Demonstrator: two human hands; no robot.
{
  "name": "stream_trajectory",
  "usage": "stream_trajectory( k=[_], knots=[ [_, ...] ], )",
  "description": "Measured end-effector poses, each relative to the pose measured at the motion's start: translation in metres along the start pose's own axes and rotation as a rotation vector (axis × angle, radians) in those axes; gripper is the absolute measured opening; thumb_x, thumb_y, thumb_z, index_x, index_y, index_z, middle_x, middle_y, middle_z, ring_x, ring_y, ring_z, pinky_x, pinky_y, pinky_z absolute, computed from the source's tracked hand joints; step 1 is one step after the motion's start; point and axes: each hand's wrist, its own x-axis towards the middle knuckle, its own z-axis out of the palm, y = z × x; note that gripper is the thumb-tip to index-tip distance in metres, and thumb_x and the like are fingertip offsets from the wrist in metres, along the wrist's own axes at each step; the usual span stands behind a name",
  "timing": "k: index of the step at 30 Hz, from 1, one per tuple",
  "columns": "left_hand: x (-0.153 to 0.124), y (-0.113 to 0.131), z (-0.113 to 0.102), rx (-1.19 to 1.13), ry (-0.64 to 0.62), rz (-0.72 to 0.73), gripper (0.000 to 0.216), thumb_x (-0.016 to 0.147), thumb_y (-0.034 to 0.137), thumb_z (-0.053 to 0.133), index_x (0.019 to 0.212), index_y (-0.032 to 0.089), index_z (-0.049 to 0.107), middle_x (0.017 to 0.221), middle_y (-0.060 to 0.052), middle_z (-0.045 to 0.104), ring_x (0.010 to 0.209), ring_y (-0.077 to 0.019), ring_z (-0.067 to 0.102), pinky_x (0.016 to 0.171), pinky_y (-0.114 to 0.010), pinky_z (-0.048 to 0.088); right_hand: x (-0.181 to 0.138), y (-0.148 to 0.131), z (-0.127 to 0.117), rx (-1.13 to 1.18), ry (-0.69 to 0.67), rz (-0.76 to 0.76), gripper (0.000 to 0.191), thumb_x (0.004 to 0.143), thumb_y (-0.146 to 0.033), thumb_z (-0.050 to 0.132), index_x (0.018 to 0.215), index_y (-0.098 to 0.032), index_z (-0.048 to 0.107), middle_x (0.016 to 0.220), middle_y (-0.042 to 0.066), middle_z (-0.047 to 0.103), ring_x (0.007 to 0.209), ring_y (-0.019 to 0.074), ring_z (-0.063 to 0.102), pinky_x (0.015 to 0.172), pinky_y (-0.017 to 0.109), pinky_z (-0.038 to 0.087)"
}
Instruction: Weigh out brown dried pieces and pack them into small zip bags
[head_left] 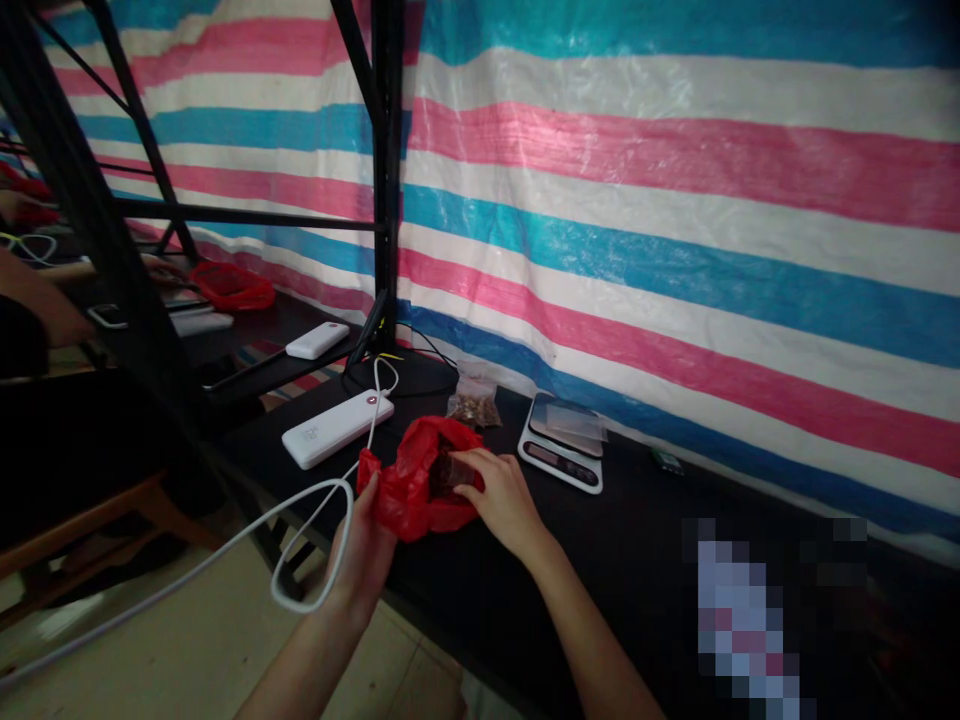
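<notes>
A red plastic bag stands with its mouth open at the front edge of the black table. My left hand is closed on the bag's left side. At the opening, my right hand pinches a small clear plastic piece, perhaps a little bag; dark contents behind it are hard to make out. Just behind the red bag lies a clear zip bag of small brown bits. To its right is a white digital scale with a clear plastic bag lying on its pan.
A white power bank lies left, and its white cable loops over my left wrist. A black metal post rises behind. A small green-and-dark object is right of the scale. Another person's arm is at far left.
</notes>
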Motion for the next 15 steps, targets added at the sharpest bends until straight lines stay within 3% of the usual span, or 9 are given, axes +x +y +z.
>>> stream_trajectory(
  k=[5, 9, 12, 15],
  knots=[
    [0.005, 0.0, -0.013, -0.054, -0.19, -0.053, 0.036, 0.09, 0.016, 0.032, 0.123, 0.017, 0.047, 0.106, -0.009, 0.064, 0.107, -0.0193, 0.055, 0.101, -0.037, 0.035, -0.002, 0.001, -0.001, -0.033, 0.017, 0.006, 0.046, 0.069, -0.016, 0.066, 0.112, -0.028, 0.056, 0.109, 0.003, 0.062, 0.098, 0.0218, 0.056, 0.085, 0.036, 0.038],
    [0.014, -0.005, -0.021, -0.076, -0.305, -0.117, 0.036, 0.091, 0.019, 0.032, 0.124, 0.016, 0.046, 0.112, -0.01, 0.061, 0.112, -0.021, 0.051, 0.103, -0.039, 0.031, 0.001, 0.013, 0.007, 0.097, 0.053, 0.049, 0.045, 0.066, -0.013, 0.066, 0.108, -0.027, 0.06, 0.107, 0.003, 0.064, 0.1, 0.0228, 0.057, 0.093, 0.04, 0.037],
    [0.017, -0.006, -0.02, -0.051, -0.328, -0.161, 0.036, 0.091, 0.018, 0.033, 0.124, 0.017, 0.046, 0.114, -0.009, 0.06, 0.112, -0.0208, 0.051, 0.103, -0.039, 0.031, 0.004, 0.021, 0.015, 0.268, 0.061, 0.086, 0.044, 0.063, -0.01, 0.065, 0.104, -0.025, 0.061, 0.103, 0.003, 0.065, 0.097, 0.022, 0.059, 0.098, 0.044, 0.035],
    [0.014, -0.005, -0.013, -0.006, -0.286, -0.175, 0.038, 0.09, 0.017, 0.032, 0.126, 0.014, 0.043, 0.112, -0.01, 0.061, 0.111, -0.0212, 0.051, 0.103, -0.039, 0.032, 0.006, 0.025, 0.021, 0.526, 0.041, 0.146, 0.044, 0.063, -0.01, 0.063, 0.105, -0.022, 0.06, 0.104, 0.004, 0.065, 0.094, 0.0202, 0.061, 0.091, 0.04, 0.044]
  ],
)
